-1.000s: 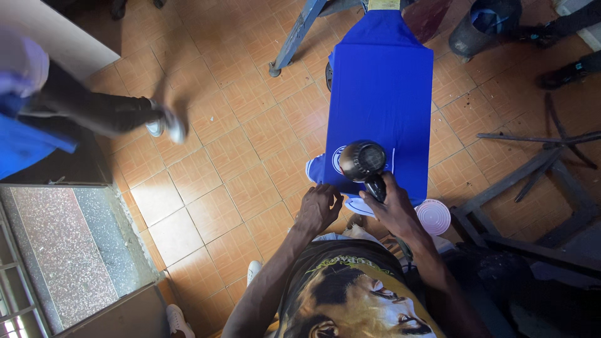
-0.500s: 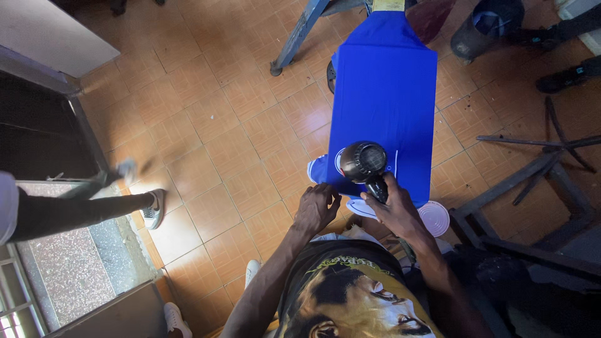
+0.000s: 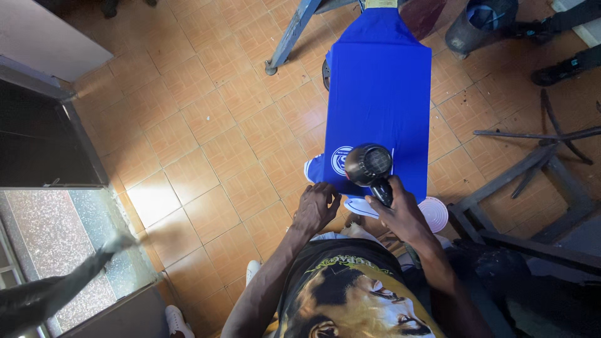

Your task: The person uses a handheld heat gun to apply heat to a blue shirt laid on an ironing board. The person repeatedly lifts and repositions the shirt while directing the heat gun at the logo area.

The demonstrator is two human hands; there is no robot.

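Gripping: right hand (image 3: 405, 216) clenched on black hair dryer (image 3: 369, 168), nozzle down over white print (image 3: 342, 160).
Left hand (image 3: 315, 208): fingers curled at blue shirt (image 3: 382, 106) hem; grip unclear.
Risk: heat held on 1 spot may scorch print.
Worktop: narrow board, shirt stretched flat.
Room: orange tiled floor (image 3: 206, 131), metal frames right.

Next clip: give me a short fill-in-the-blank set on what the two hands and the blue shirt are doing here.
1. The right hand grips a black handheld ____ by its handle.
2. The blue fabric shirt lies stretched over a narrow board above a floor of orange ____.
3. The left hand rests at the shirt's ____ edge, beside the round white print.

Missing words: hair dryer; tiles; near
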